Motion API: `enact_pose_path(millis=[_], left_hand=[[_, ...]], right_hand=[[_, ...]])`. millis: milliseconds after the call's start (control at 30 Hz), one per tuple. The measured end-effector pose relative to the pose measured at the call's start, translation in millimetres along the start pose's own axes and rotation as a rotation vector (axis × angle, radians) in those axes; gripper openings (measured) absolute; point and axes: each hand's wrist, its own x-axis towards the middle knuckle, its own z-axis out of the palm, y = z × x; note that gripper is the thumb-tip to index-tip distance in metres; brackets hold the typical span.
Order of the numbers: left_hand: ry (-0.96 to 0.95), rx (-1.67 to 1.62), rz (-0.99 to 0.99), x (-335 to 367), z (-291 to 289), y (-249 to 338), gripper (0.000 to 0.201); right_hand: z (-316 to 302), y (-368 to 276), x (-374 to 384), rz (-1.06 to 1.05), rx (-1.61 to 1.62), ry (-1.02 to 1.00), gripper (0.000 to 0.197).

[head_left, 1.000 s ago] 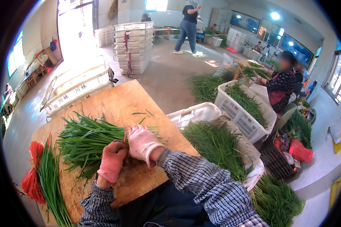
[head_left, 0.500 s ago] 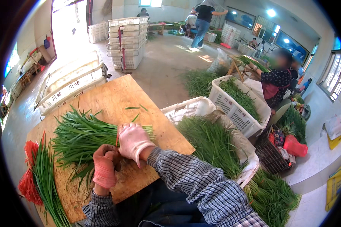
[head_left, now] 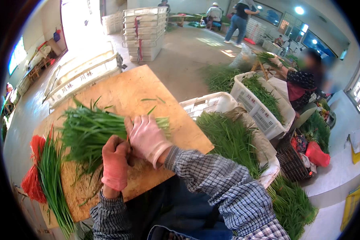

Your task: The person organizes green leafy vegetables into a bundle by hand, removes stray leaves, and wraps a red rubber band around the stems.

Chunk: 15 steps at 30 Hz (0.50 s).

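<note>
A thick bunch of garlic chives (head_left: 94, 126) lies on the wooden board (head_left: 164, 94), its leaves to the left and pale cut stems to the right. My right hand (head_left: 150, 138), in a pink glove, is closed over the bunch near the stem end. Just beside it, my left hand (head_left: 116, 162), in a darker, stained pink glove, is closed in a pinch at the near side of the bunch. A thin red tie (head_left: 128, 137) shows between the hands; most of it is hidden by the fingers.
Red tie strands (head_left: 35, 170) and more chives (head_left: 54, 180) lie at the board's left edge. To the right stand white crates of greens (head_left: 228, 136); another white crate (head_left: 80, 78) is beyond the board. A co-worker (head_left: 304, 82) handles greens at the right.
The view has shifted, so the board and crates sit slightly farther right. My hands stay at the bunch, the right one still over it; the left leaves look blurred by motion.
</note>
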Motion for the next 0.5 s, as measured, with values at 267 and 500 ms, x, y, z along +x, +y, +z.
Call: enact_pose_path(millis=[267, 500], left_hand=[[0.103, -0.131, 0.026, 13, -11, -70, 0.006], [0.075, -0.425, -0.042, -1, -9, -55, 0.005]], right_hand=[[31, 2, -5, -0.073, -0.047, 0.113, 0.050], [-36, 33, 14, -0.039, 0.086, -0.199, 0.106]])
